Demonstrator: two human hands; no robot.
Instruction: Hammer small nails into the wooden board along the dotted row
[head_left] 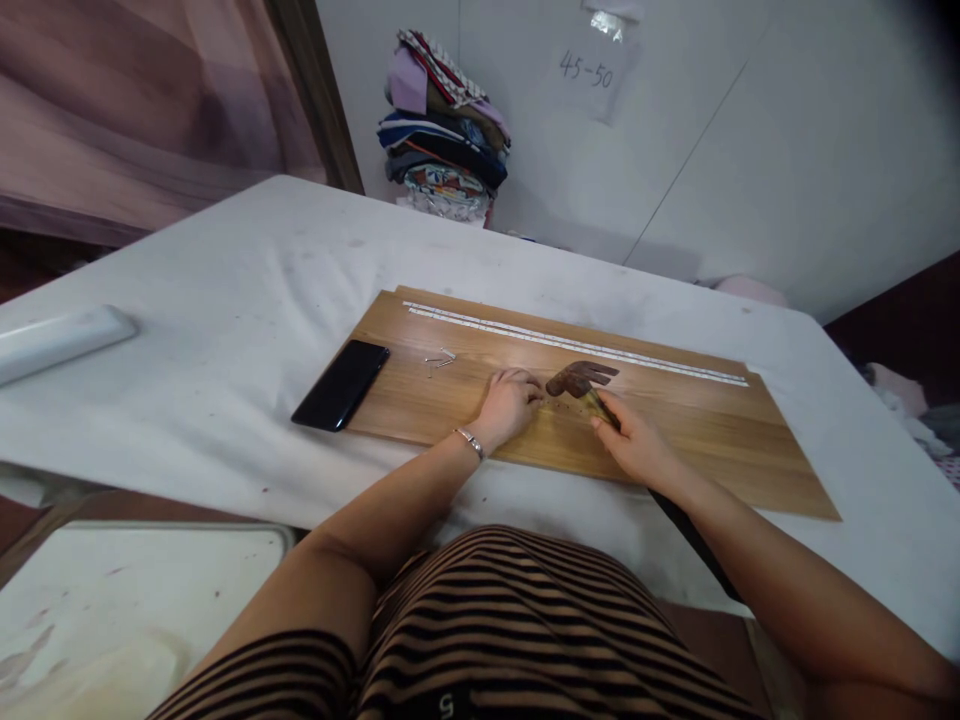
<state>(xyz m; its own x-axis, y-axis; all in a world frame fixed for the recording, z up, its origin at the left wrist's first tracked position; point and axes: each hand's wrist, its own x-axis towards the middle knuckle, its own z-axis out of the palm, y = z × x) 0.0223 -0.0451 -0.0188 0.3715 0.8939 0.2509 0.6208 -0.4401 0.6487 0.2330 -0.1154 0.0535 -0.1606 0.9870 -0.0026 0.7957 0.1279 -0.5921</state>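
My right hand (634,440) is wrapped around the handle of a claw hammer (581,380), gripping it close to the head. The rusty head is just above a wooden board (705,430), beside the fingertips of my left hand (511,405). That hand rests on the board with its fingers curled and pressed together; whatever they pinch is too small and hidden to make out. A short row of small dark marks (566,406) runs along the wood between both hands. Several loose nails (442,358) lie on the board to the left.
A black phone (341,385) lies across the board's left end. Two white measuring strips (577,344) run along its far side. The board is on a white-covered table (225,270). A white roll (67,340) lies at far left; folded clothes (446,130) are stacked by the wall.
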